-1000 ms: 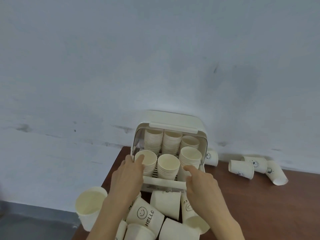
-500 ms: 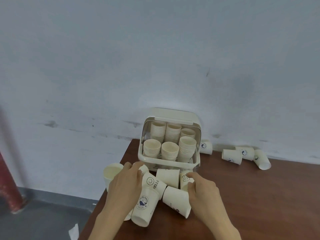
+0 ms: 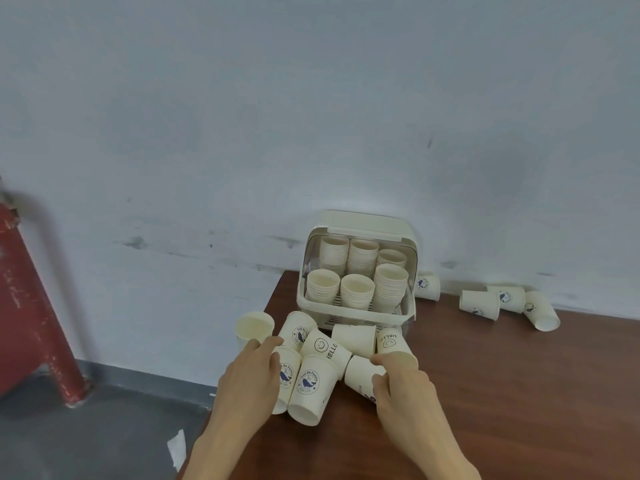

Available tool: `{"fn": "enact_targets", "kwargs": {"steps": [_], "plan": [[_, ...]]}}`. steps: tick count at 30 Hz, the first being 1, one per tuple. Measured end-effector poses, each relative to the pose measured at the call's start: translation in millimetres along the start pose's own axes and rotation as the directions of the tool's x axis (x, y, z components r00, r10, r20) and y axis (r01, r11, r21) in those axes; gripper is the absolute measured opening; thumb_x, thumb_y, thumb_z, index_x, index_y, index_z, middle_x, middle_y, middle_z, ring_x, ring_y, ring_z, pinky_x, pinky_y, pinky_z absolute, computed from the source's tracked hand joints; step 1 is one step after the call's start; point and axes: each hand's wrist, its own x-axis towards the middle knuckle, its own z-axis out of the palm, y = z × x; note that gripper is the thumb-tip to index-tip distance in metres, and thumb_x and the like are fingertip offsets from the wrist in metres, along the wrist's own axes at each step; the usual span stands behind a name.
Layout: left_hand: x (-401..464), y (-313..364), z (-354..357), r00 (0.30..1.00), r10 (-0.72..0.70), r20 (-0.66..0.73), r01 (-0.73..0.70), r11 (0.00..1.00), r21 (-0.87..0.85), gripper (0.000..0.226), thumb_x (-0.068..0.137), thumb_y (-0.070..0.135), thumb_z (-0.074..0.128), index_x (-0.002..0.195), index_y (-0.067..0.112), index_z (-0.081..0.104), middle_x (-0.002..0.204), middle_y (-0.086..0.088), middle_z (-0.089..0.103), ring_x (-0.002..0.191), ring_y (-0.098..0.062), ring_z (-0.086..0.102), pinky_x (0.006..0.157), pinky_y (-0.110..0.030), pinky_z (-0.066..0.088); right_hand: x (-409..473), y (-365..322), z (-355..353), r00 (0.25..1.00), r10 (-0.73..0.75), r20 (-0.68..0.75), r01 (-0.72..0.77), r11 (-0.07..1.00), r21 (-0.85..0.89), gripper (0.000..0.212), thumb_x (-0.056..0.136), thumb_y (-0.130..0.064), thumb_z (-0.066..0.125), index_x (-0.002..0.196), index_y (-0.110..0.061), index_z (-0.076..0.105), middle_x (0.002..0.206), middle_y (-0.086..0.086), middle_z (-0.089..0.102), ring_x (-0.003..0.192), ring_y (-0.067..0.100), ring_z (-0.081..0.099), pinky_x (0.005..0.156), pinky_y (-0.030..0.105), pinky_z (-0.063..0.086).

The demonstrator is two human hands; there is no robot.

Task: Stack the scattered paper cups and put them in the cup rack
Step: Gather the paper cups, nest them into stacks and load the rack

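Note:
A cream cup rack with its lid raised stands at the table's back edge, holding several stacks of paper cups. In front of it lies a heap of loose paper cups, some printed with a smiley and HELLO, others with a blue whale. My left hand lies over the heap's left side, fingers curled round a whale-print cup. My right hand grips a cup lying on its side at the heap's right. One cup stands upright at the table's left edge.
Several more cups lie on the brown table to the right near the wall: one beside the rack, three farther right. A red metal post and a paper scrap are on the grey floor at left.
Both hands have drawn back from the rack's front rim to the heap of loose cups and taken hold there. The view has pulled back and shifted left.

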Motion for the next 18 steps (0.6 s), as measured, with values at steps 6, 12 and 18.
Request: {"fn": "enact_targets", "kwargs": {"steps": [6,12,18], "plan": [[-8.9,-12.5,4.3,0.997,-0.066,0.037,0.066,0.998,0.024,0.035,0.101,0.028,0.033,0.134,0.033,0.045,0.102,0.007,0.054,0.094,-0.015,0.057,0.081,-0.034,0.050,3.5,0.6,17.0,0.998,-0.026,0.060,0.028,0.999,-0.039,0.036,0.097,-0.025,0.041,0.131,-0.031,0.049,0.109,-0.004,0.066,0.107,0.021,0.056,0.084,0.032,0.044],[-8.5,-17.4,8.9,0.996,-0.075,0.045,0.074,0.997,0.023,0.036,0.101,0.029,0.033,0.135,0.034,0.043,0.105,0.008,0.054,0.095,-0.014,0.057,0.081,-0.035,0.051,17.0,-11.6,36.4,0.991,-0.063,0.119,0.062,0.998,0.014,0.036,0.098,-0.025,0.042,0.132,-0.027,0.050,0.108,-0.003,0.067,0.100,0.017,0.061,0.087,0.031,0.048],[2.9,-18.5,13.3,0.998,-0.059,0.009,0.058,0.991,0.117,0.034,0.101,0.028,0.031,0.134,0.031,0.043,0.104,0.007,0.056,0.087,-0.013,0.056,0.072,-0.027,0.047,36.8,-29.2,54.4,0.983,-0.072,0.168,0.089,0.991,-0.097,0.040,0.099,-0.034,0.038,0.138,-0.024,0.039,0.118,0.009,0.061,0.110,0.030,0.056,0.089,0.040,0.047]]}}
